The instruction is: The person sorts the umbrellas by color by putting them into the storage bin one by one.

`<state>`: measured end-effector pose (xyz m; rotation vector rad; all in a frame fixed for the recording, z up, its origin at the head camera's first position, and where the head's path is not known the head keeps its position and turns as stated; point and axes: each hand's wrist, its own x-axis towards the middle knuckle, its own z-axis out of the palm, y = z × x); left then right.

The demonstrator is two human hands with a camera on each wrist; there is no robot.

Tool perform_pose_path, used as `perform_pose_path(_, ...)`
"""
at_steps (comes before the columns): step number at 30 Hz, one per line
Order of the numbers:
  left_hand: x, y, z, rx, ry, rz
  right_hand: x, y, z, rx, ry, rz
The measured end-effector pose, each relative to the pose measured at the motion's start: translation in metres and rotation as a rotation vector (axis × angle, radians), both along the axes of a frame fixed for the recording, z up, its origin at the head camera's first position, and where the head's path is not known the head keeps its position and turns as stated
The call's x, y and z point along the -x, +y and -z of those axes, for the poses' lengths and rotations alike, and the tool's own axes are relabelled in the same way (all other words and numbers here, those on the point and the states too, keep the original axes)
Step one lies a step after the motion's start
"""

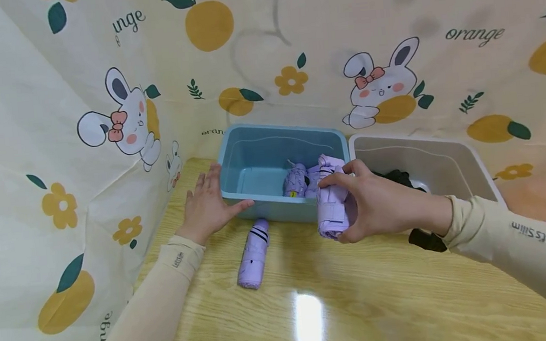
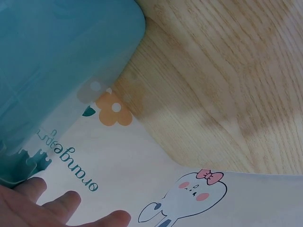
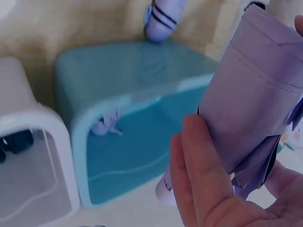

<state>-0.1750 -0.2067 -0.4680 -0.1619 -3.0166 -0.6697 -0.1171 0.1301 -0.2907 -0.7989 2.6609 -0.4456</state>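
Note:
My right hand (image 1: 373, 197) grips a purple folded umbrella (image 1: 332, 214), held over the front right edge of the blue bin (image 1: 276, 209). In the right wrist view, fingers and thumb wrap round the rolled umbrella (image 3: 255, 94). Beside the bin's left end is my left hand (image 1: 210, 203), fingers straight and spread, thumb along the front rim. The left wrist view shows its fingers (image 2: 66, 203) by the bin's edge; firm contact is hard to make out. Inside the bin, at the right, lie purple folded umbrellas (image 1: 295, 181), partly hidden by the held one.
Another purple folded umbrella (image 1: 253, 254) lies on the wooden table (image 1: 362, 303) before the bin. A beige bin (image 1: 467, 159) with black items (image 1: 395, 177) stands to the right. A black thing (image 1: 426, 240) lies in front of it. Patterned cloth (image 1: 252, 47) hangs behind.

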Motion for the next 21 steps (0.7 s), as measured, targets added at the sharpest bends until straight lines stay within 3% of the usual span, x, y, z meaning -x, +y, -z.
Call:
perform_pose_path(4, 0.0, 0.0, 0.0, 0.006, 0.002, -0.002, 0.028, -0.013, -0.006, -0.025, -0.01, -0.018)
perform_pose_path(11, 0.0, -0.001, 0.002, 0.007, 0.007, -0.003, 0.091, -0.048, -0.003, -0.067, -0.088, -0.011)
perform_pose_path(16, 0.001, -0.001, 0.003, 0.016, 0.007, -0.012, 0.13, -0.073, 0.012, -0.137, -0.132, 0.008)
perform_pose_path(21, 0.002, -0.001, 0.004, 0.035, 0.017, -0.012, 0.153, -0.093, 0.04, -0.205, -0.185, -0.005)
